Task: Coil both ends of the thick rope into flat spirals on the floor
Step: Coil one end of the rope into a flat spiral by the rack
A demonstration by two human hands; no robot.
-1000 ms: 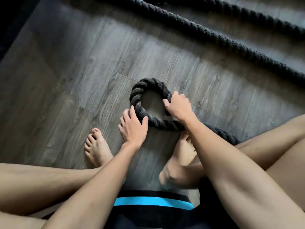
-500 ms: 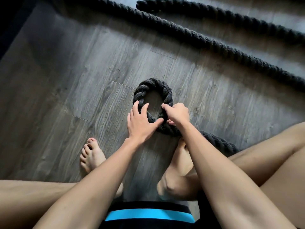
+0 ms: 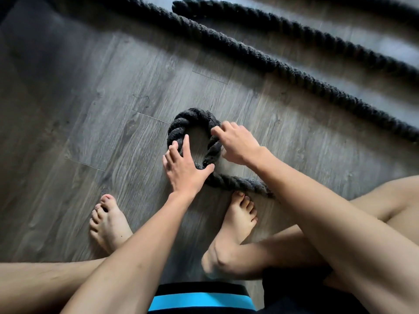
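A thick dark twisted rope is bent into one small loop (image 3: 192,118) on the grey wood floor in front of my crossed legs. My left hand (image 3: 184,165) lies flat with fingers spread on the loop's left and lower part, thumb over the crossing. My right hand (image 3: 237,142) has curled fingers pinching the loop's right side. From the crossing the rope runs right (image 3: 240,182) and passes under my right forearm. Two more stretches of the same rope (image 3: 267,62) lie diagonally across the floor farther away; one blunt end (image 3: 179,6) shows at the top.
My bare left foot (image 3: 108,223) and right foot (image 3: 238,220) rest on the floor just below the loop. My knees frame both sides. A dark mat or wall edge (image 3: 6,10) fills the top left corner.
The loop has been squeezed narrower. My left hand slid up along its left side with fingers spread. My right hand moved up to the loop's upper right side.
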